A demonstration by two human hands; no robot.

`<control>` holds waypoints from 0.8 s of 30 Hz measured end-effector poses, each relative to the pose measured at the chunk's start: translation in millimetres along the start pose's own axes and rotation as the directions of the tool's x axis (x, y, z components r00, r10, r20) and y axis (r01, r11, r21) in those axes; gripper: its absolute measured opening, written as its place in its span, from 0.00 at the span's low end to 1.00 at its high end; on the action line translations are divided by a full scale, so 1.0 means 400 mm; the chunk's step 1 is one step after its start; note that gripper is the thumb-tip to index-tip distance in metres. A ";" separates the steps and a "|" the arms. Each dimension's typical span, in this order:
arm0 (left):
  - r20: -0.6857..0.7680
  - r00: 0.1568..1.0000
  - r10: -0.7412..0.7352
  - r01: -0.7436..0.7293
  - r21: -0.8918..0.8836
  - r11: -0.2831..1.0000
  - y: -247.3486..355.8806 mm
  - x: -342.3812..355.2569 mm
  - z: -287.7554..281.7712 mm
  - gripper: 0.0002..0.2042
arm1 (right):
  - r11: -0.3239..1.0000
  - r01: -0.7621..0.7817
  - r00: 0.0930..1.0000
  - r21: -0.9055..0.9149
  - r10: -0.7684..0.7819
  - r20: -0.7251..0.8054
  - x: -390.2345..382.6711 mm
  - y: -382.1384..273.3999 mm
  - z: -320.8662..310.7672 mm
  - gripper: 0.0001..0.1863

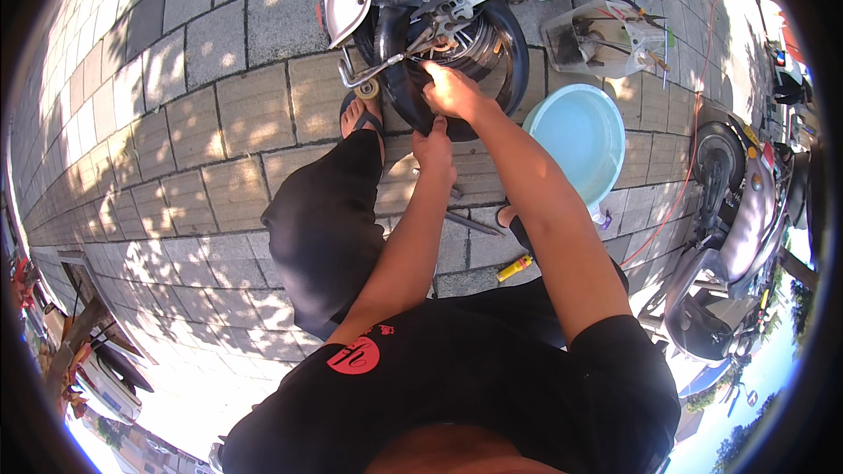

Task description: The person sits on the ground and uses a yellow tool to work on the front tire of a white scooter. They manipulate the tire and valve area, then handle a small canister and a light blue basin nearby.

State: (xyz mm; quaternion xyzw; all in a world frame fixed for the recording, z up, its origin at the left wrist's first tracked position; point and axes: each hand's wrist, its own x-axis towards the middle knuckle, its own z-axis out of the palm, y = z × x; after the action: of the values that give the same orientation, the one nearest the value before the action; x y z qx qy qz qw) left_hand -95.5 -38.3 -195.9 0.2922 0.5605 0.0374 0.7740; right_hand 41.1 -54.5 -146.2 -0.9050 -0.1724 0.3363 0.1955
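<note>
Super bright daylight, hard sun from above. Dappled light and shade all over the paving [250, 105] from 8 to 11 o'clock, blown to white near 8. The right hand [452, 92] at 12 catches a hot patch, while the black shirt [518, 377] at 6 swallows detail. Fisheye bends everything toward the rim, corners go black, and fine detail out there's mush. Middle's reasonably sharp.

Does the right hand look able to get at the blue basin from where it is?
Probably yes: the right hand is at the wheel, the blue basin stands open-topped just to the right, and only the wheel's edge seems near the path.
</note>
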 end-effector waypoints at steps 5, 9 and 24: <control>-0.016 1.000 -0.009 0.009 0.013 1.000 -0.003 0.006 0.001 0.05 | 0.994 0.025 0.999 0.106 -0.021 -0.036 0.024 0.031 0.000 0.27; -0.022 1.000 -0.002 0.002 0.008 1.000 -0.005 0.004 0.001 0.05 | 0.993 0.113 0.990 0.039 -0.109 -0.090 0.014 0.033 0.012 0.28; -0.015 1.000 0.001 -0.001 0.023 1.000 -0.006 0.006 -0.001 0.10 | 0.994 0.041 0.998 0.101 -0.037 -0.044 0.029 0.044 0.035 0.29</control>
State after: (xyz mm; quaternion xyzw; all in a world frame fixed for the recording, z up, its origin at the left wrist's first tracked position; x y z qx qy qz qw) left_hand -95.7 -39.1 -199.2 0.3010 0.5665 0.0336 0.7664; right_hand 43.0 -61.2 -170.7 -0.8972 -0.1684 0.3218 0.2514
